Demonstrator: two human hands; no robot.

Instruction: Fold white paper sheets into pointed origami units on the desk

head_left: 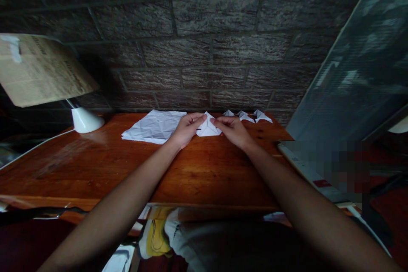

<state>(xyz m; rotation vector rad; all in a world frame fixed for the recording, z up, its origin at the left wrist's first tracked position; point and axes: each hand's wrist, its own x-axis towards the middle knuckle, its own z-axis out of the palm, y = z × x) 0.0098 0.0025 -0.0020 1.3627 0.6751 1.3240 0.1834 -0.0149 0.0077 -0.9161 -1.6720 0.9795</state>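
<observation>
As a dark block wall (194, 51) rises behind the wooden worktop (216, 174), creased white paper (154, 126) lies at left; beside it, my left hand (186, 130) and right hand (236, 131) pinch a folded paper piece (208, 128) between them, three folded shapes (245, 117) to its right.

folded ppr (208, 130): wht | desk (216, 170): orng-brn, grained | wall (216, 12): dk gry, brick-patt.

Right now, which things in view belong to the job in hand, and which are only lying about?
Job in hand:
- held folded paper
- probably creased paper
- probably three folded pieces

Apparently unrelated:
- lamp
- yellow-and-white item below the tabletop
</observation>
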